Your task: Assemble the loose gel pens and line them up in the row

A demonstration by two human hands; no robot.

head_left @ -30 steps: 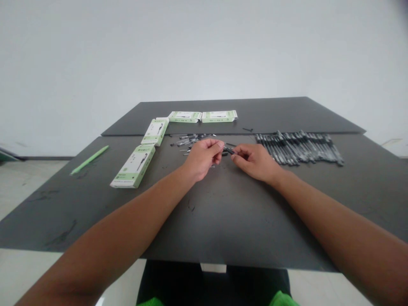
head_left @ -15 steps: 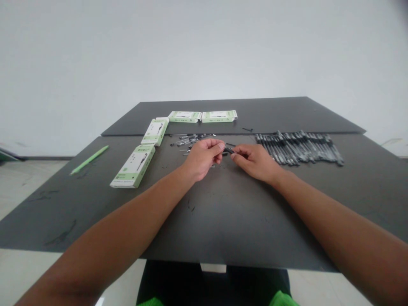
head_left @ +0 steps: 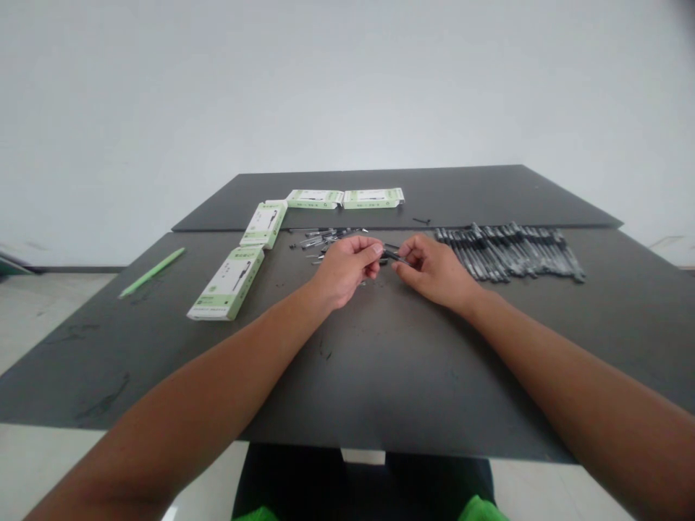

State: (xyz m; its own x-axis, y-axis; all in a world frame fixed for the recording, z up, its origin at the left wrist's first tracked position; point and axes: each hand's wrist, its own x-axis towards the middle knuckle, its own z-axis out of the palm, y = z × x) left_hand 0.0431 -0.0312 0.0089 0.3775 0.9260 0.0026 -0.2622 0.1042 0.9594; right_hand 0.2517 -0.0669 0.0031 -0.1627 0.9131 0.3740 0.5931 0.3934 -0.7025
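Between my two hands a dark pen (head_left: 398, 257) lies roughly level above the table. My left hand (head_left: 352, 266) pinches its left end between thumb and fingers. At the other end, my right hand (head_left: 431, 266) has its thumb and fingertips closed around the pen, partly covering it. Behind my left hand, loose pen parts (head_left: 326, 237) lie scattered, some hidden by the hand. Just right of my right hand rests a wide row of clear and black pens (head_left: 513, 252), laid side by side.
Green-and-white pen boxes (head_left: 231, 282) form an angled line at the left and back. A light green pen (head_left: 153, 272) lies at the far left. Small black pieces (head_left: 422, 221) lie near the seam of the dark table (head_left: 402, 376). A white wall stands behind.
My right hand's fingers have lifted and loosened slightly along the pen, so more of it shows. My left hand stays in place.
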